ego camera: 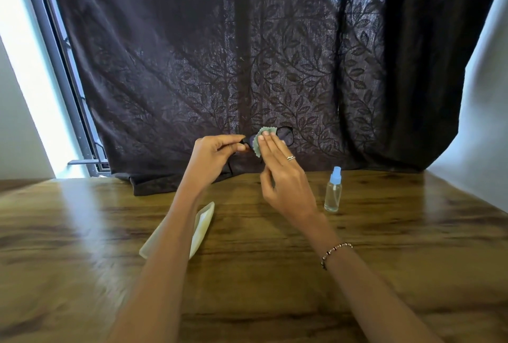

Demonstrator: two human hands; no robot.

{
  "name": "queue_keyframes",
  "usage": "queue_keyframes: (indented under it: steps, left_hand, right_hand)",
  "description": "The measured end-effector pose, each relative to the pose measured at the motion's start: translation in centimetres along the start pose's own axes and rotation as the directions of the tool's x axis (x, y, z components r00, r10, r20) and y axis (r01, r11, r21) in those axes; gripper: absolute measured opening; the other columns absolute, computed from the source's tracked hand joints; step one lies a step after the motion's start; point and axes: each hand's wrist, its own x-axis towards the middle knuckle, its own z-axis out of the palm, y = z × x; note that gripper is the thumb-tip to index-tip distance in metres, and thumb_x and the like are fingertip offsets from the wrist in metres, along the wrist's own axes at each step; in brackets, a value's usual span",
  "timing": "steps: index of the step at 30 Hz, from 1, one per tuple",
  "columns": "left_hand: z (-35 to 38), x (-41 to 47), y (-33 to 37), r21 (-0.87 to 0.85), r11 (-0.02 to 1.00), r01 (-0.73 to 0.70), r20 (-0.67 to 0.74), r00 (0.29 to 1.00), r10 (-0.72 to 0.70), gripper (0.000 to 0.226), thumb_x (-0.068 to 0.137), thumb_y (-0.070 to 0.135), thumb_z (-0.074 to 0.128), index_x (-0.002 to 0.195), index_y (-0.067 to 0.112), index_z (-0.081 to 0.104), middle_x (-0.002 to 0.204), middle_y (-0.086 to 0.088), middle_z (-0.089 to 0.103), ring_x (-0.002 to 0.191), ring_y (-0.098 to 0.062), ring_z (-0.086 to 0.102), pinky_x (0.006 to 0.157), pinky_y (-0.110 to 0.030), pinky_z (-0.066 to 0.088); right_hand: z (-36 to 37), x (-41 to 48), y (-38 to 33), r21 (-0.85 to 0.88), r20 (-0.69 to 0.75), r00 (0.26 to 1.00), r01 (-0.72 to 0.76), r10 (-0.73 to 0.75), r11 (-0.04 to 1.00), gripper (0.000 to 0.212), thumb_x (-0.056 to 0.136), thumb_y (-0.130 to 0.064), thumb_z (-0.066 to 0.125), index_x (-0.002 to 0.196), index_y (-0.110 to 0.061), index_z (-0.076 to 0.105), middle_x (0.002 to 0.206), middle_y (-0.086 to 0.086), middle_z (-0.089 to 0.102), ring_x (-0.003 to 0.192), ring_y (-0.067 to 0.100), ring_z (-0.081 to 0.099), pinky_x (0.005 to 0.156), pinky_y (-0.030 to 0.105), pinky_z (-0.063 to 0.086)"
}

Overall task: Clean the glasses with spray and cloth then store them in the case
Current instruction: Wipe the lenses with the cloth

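Black-framed glasses (286, 135) are held up in the air above the far side of the table. My left hand (214, 154) pinches the frame at its left end. My right hand (283, 175) presses a small grey-green cloth (259, 140) with a zigzag edge against the left lens, which the cloth and fingers hide. The right lens shows clear of the cloth. A clear spray bottle (333, 191) with a blue cap stands upright on the table, right of my right hand. A pale cream glasses case (202, 226) lies on the table under my left forearm, partly hidden.
The wooden table (275, 274) fills the lower half of the view. A dark leaf-patterned curtain (220, 68) hangs behind it, its hem resting on the table's far edge. A bright window strip (24, 68) is at far left, a white wall at right.
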Motion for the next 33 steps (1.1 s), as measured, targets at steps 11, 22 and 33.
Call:
queue_keyframes:
  steps: [11, 22, 33]
  left_hand:
    - [-0.3, -0.2, 0.1, -0.034, 0.999, 0.011, 0.002, 1.000, -0.011, 0.028, 0.083, 0.001, 0.065, 0.110, 0.005, 0.067, 0.097, 0.003, 0.069, 0.090, 0.005, 0.065, 0.086, -0.014, 0.050]
    - [-0.5, -0.3, 0.4, -0.068, 0.995, 0.066, 0.006, 0.998, -0.065, 0.027, 0.083, 0.005, 0.066, 0.110, 0.003, 0.068, 0.100, -0.004, 0.071, 0.095, -0.006, 0.066, 0.092, -0.023, 0.050]
    - [-0.5, -0.2, 0.5, -0.104, 0.992, 0.078, 0.013, 0.997, -0.077, 0.027, 0.084, 0.004, 0.065, 0.111, 0.003, 0.067, 0.099, -0.004, 0.071, 0.092, -0.001, 0.066, 0.089, -0.018, 0.050]
  right_hand:
    - [0.0, 0.0, -0.4, -0.014, 0.044, 0.997, 0.057, -0.056, 0.998, 0.058, 0.087, -0.001, 0.038, 0.145, 0.001, 0.034, 0.153, 0.014, 0.035, 0.145, 0.022, 0.025, 0.120, 0.041, 0.020]
    - [0.4, 0.1, -0.7, 0.031, -0.007, 1.000, 0.025, -0.025, 0.999, 0.059, 0.085, 0.011, 0.050, 0.142, 0.003, 0.038, 0.150, 0.015, 0.039, 0.143, 0.023, 0.030, 0.118, 0.040, 0.024]
    - [0.8, 0.3, -0.4, 0.007, -0.079, 0.996, -0.047, 0.048, 0.999, 0.052, 0.091, 0.002, 0.048, 0.142, 0.002, 0.040, 0.148, 0.014, 0.042, 0.143, 0.022, 0.030, 0.119, 0.040, 0.021]
